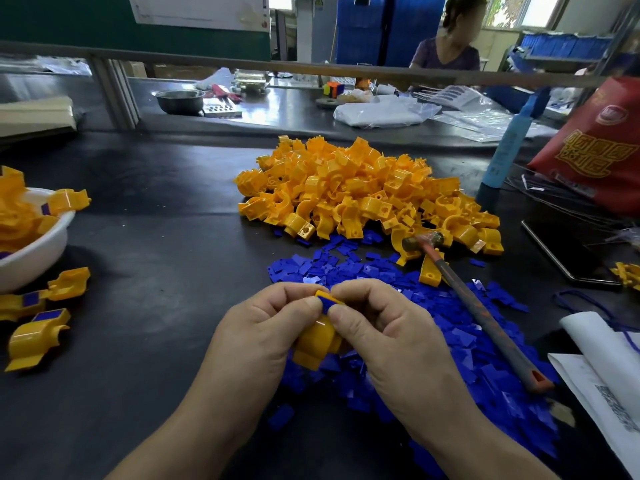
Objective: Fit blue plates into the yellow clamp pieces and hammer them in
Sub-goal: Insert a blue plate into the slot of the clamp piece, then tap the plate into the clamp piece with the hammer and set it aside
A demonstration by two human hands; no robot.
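My left hand (263, 327) grips a yellow clamp piece (317, 344) above the black table. My right hand (377, 323) pinches a blue plate (329, 301) against the top of that piece, thumbs of both hands meeting at it. A heap of yellow clamp pieces (367, 192) lies beyond my hands. Loose blue plates (467, 348) spread under and to the right of my hands. A hammer (474, 306) lies on the plates at the right, its head near the yellow heap.
A white bowl (31, 251) of yellow pieces stands at the left edge, with three fitted pieces (38, 317) beside it. A red bag (595, 147) and papers (609, 375) sit at the right. A person sits at the far bench.
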